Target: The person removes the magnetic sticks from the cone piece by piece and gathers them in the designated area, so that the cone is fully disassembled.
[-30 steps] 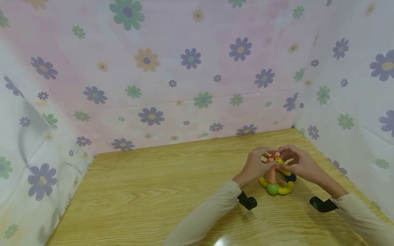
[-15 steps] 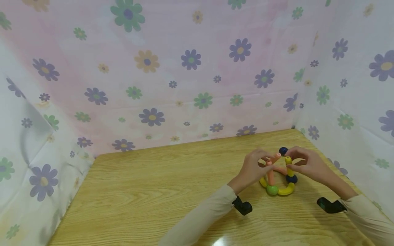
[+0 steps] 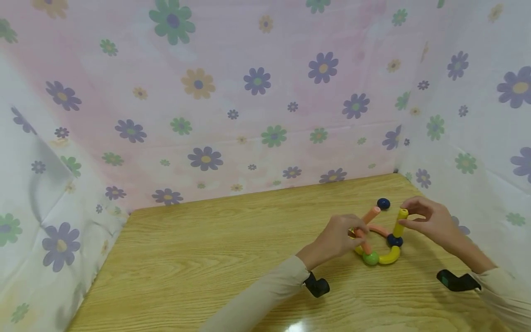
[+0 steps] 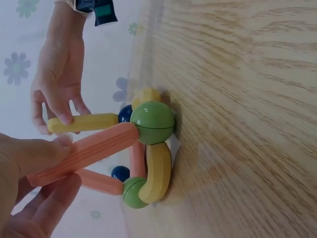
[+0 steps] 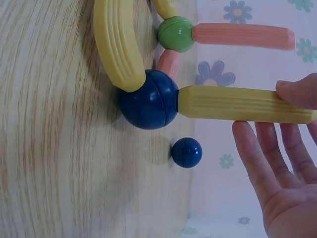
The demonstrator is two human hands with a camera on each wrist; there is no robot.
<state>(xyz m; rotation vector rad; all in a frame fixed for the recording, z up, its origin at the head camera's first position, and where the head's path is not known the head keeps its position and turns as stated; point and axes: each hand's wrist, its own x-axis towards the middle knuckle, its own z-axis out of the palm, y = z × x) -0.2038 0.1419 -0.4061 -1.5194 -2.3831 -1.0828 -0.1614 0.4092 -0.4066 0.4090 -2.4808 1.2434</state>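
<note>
My left hand (image 3: 338, 235) pinches the upper part of a salmon-coloured ridged stick (image 4: 99, 148), which rises at a tilt from a green ball (image 4: 153, 121). On the right, my right hand (image 3: 433, 223) holds a straight yellow stick (image 5: 237, 104) near its top between thumb and fingers. That stick stands on a dark blue ball (image 5: 148, 99). Curved yellow pieces (image 3: 390, 256) and a salmon piece (image 3: 378, 229) join the balls into a ring on the table. A second salmon stick (image 5: 242, 36) rises from another green ball (image 5: 176, 33), free of both hands.
A loose dark blue ball (image 3: 383, 204) lies on the wooden table (image 3: 207, 258) behind the ring. Flower-patterned cloth (image 3: 257, 110) hangs at the back and both sides. Black wrist devices (image 3: 458, 280) sit at both cuffs.
The hands have moved apart, and the yellow and front salmon sticks, whose tops were close together, now lean away from each other. The loose blue ball, mostly hidden before, is in plain sight.
</note>
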